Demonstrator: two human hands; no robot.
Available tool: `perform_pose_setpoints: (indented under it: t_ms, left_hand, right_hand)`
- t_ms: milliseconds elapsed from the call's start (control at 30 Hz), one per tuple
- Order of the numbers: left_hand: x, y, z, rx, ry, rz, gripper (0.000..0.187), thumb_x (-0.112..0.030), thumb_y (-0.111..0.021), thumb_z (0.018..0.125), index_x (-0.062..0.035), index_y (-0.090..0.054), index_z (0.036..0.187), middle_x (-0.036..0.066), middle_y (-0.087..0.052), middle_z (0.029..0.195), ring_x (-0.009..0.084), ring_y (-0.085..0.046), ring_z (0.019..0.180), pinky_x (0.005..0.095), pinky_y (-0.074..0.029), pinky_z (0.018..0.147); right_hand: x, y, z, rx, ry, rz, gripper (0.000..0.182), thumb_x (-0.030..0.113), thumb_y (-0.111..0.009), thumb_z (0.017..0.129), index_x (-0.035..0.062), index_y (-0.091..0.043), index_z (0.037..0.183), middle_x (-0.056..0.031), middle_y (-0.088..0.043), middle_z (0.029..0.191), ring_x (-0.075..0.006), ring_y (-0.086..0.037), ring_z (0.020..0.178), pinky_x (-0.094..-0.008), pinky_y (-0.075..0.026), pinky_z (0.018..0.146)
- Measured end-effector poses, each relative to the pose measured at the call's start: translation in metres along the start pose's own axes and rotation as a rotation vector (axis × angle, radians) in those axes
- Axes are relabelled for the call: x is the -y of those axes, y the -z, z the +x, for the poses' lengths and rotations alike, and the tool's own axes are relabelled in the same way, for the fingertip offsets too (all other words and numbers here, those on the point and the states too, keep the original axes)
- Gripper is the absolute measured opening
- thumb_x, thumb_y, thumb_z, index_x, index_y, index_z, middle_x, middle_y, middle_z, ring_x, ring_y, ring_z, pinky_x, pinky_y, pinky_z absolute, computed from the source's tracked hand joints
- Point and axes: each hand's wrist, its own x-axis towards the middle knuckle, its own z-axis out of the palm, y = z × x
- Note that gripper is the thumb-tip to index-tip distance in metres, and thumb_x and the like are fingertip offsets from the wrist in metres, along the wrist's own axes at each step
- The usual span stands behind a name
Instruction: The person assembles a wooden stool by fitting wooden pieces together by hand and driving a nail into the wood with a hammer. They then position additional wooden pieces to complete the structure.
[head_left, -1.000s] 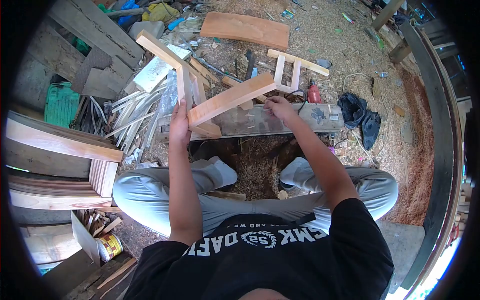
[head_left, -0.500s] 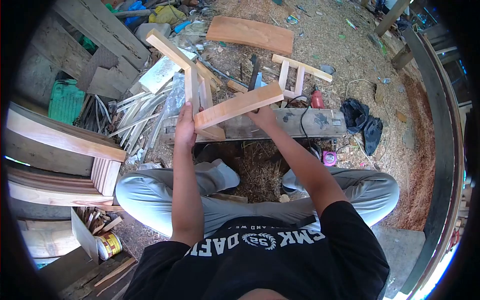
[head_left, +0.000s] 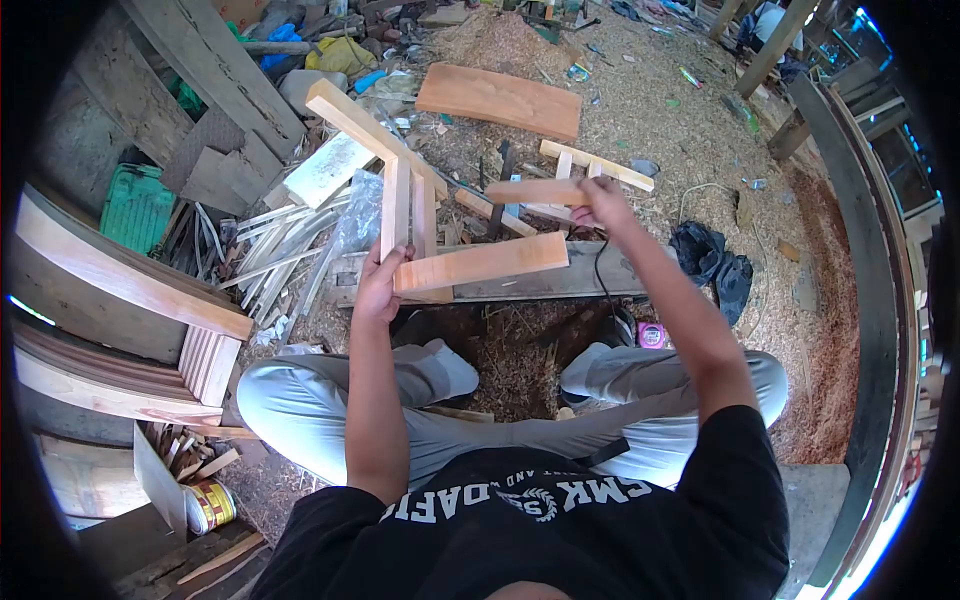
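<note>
Right now you sit cross-legged on a sawdust floor [head_left: 690, 110] strewn with offcuts, and the biggest thing before you is the grey beam [head_left: 590, 278] lying crosswise just past your knees, which looks to serve as a low bench. On it, and tilted up toward you, stands the frame [head_left: 400, 190]: two long rails joined by a pair of upright slats, the near rail [head_left: 482, 264] level above the beam and the far rail slanting away to the upper left. Your left hand [head_left: 378, 285] is wrapped round the frame where the slats meet the near rail, fingers closed on the wood, seemingly to steady it at that tilt. Your right hand [head_left: 598, 200] is raised beyond the frame, fingers closed on one end of a short stick [head_left: 535, 191] held roughly level, clear of the near rail and apart from it. Behind that lie a smaller ladder-like frame [head_left: 598, 165] and a broad plank [head_left: 498, 100] on the sawdust, a dark cloth [head_left: 715, 258] to the right, and a tin [head_left: 212, 503] by your left hip.
</note>
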Motion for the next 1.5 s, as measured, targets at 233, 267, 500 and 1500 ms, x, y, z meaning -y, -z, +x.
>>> perform_pose_setpoints:
  t_ms: [233, 267, 500, 1500]
  left_hand:
    - [0.07, -0.038, -0.004, 0.123, 0.115, -0.462, 0.034, -0.022, -0.056, 0.105, -0.0008, -0.061, 0.131, 0.01, -0.071, 0.112, 0.0236, -0.068, 0.108, 0.0403, -0.054, 0.101]
    - [0.076, -0.053, -0.014, 0.093, 0.151, -0.504, 0.037, -0.028, -0.051, 0.106, 0.0032, -0.063, 0.124, 0.013, -0.071, 0.113, 0.0265, -0.068, 0.11, 0.0429, -0.052, 0.105]
    - [0.153, -0.063, -0.036, 0.337, 0.29, -0.963, 0.03, -0.023, -0.054, 0.102, 0.0001, -0.064, 0.118, 0.011, -0.066, 0.092, 0.0199, -0.065, 0.086, 0.0495, -0.05, 0.108]
    - [0.121, -0.026, -0.045, 0.396, 0.547, 0.746, 0.052, -0.036, -0.064, 0.103, -0.0015, -0.058, 0.141, 0.013, -0.06, 0.142, 0.0205, -0.06, 0.126, 0.035, -0.052, 0.102]
  right_hand:
    - [0.105, 0.079, -0.033, 0.023, 0.416, -0.295, 0.038, 0.031, -0.063, 0.1, -0.0025, -0.062, 0.117, -0.0168, -0.071, 0.093, -0.0206, -0.074, 0.077, -0.033, -0.062, 0.069]
    - [0.118, 0.086, -0.041, -0.018, 0.523, -0.407, 0.036, 0.03, -0.065, 0.099, -0.0014, -0.064, 0.116, -0.0166, -0.072, 0.091, -0.0202, -0.075, 0.077, -0.0331, -0.061, 0.07]
    - [0.181, 0.083, -0.124, -0.2, 0.867, -0.918, 0.033, 0.028, -0.068, 0.093, 0.0068, -0.07, 0.118, -0.0159, -0.074, 0.089, -0.0255, -0.076, 0.078, -0.036, -0.059, 0.073]
    - [0.107, -0.064, -0.027, 0.368, 0.881, -1.043, 0.042, 0.032, -0.073, 0.094, 0.0014, -0.062, 0.12, -0.019, -0.074, 0.089, -0.0324, -0.075, 0.085, -0.0419, -0.059, 0.076]
